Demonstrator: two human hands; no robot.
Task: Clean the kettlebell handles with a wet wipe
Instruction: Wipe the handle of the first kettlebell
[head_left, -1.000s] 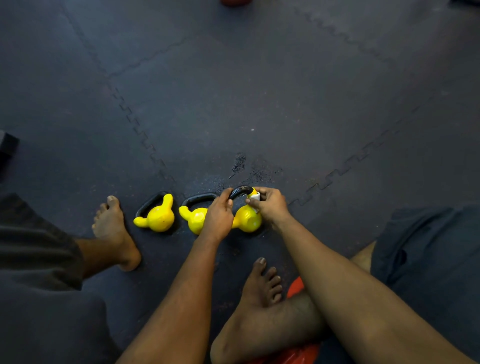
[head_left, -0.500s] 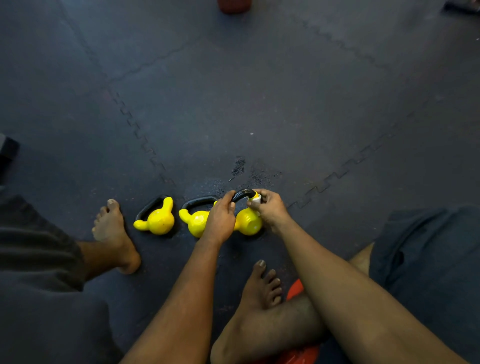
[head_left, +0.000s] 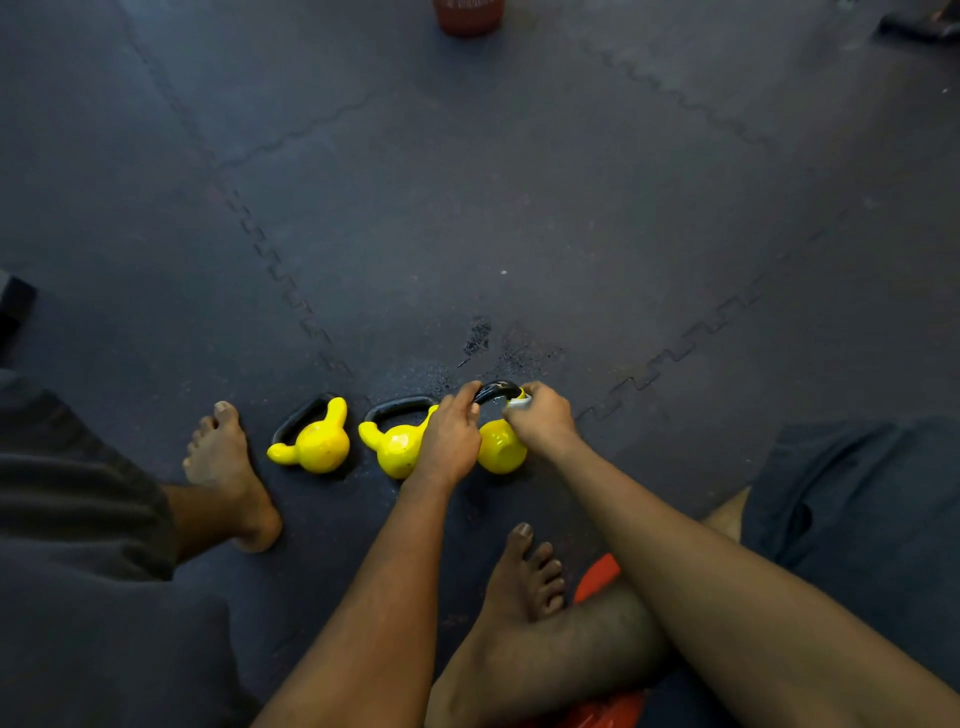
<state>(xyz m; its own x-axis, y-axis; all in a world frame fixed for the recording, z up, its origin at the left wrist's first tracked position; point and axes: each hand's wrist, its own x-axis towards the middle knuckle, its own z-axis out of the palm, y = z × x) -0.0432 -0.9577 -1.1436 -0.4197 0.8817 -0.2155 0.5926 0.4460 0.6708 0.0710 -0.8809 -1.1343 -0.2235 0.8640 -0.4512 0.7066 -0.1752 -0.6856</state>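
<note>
Dark interlocking floor mat, wet patch near kettlebells.

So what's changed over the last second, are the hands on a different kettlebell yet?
No. The right hand still presses the wet wipe on the rightmost kettlebell's black handle, and the left hand still steadies it; any shift of the wipe is very slight. The other two kettlebells have not moved. Mostly the camera tilted, showing more of a red object at the top.
</note>
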